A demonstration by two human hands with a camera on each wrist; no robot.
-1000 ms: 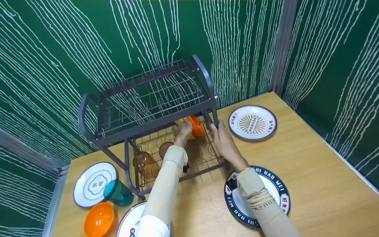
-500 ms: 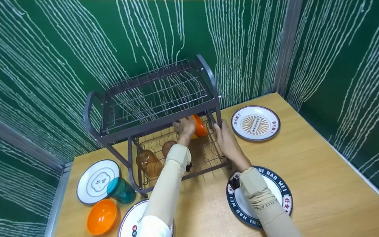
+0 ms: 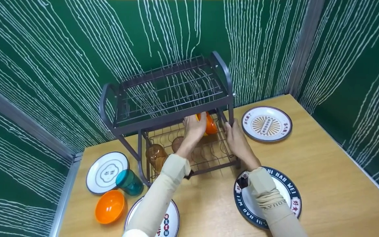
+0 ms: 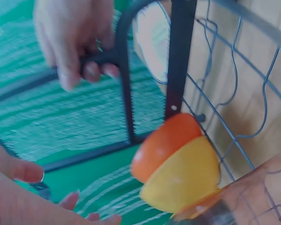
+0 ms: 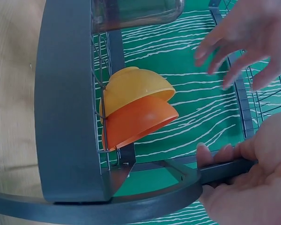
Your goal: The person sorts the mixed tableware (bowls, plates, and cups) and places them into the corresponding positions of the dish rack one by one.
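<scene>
A dark metal two-tier dish rack (image 3: 173, 110) stands on the table. In its lower tier an orange bowl (image 4: 165, 146) and a yellow bowl (image 4: 183, 176) lean on edge, nested together. My left hand (image 3: 195, 127) is inside the rack beside these bowls; both wrist views show its fingers loose and apart from them, holding nothing. My right hand (image 3: 239, 140) grips the rack's right front post (image 5: 225, 171), thumb and fingers curled round it. Left of the bowls, an amber glass (image 3: 156, 156) lies in the lower tier, with another round brownish piece (image 3: 177, 144) near it.
A patterned plate (image 3: 266, 124) lies right of the rack, and a dark-rimmed plate (image 3: 240, 200) is under my right forearm. At left are a white plate (image 3: 102, 181), a teal cup (image 3: 130, 182) and an orange bowl (image 3: 110, 206). Another plate (image 3: 173, 214) lies below my left sleeve.
The head view has swung left, so everything sits further right in it. My left hand, earlier overlapping the yellow bowl with its fingers, is now off the bowls. My right hand keeps its grip.
</scene>
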